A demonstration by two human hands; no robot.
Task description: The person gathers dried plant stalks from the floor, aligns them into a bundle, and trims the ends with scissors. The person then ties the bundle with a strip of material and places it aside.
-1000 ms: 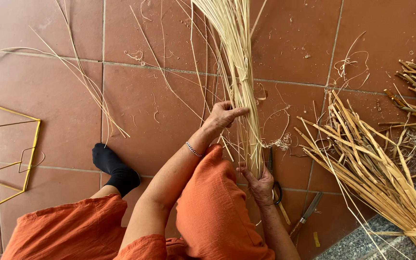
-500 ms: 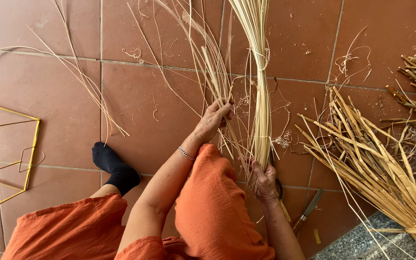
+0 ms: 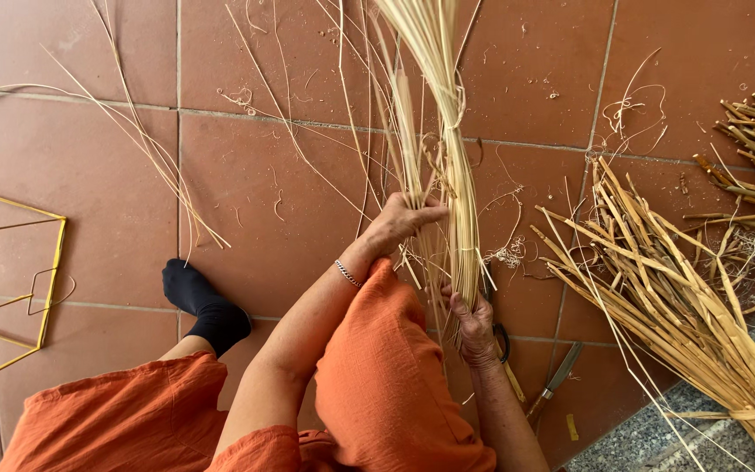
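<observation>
While upright, straw bundle (image 3: pixel 447 157) between both hands' fingers (image 3: pixel 421 212).

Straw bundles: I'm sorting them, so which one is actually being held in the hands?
The pale, thin straw bundle in the middle, gripped by the left hand and right hand. The coarser tied bundle lies untouched at right.

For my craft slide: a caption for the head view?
Both hands, left and right, grip a straw bundle over a tiled floor.
</observation>
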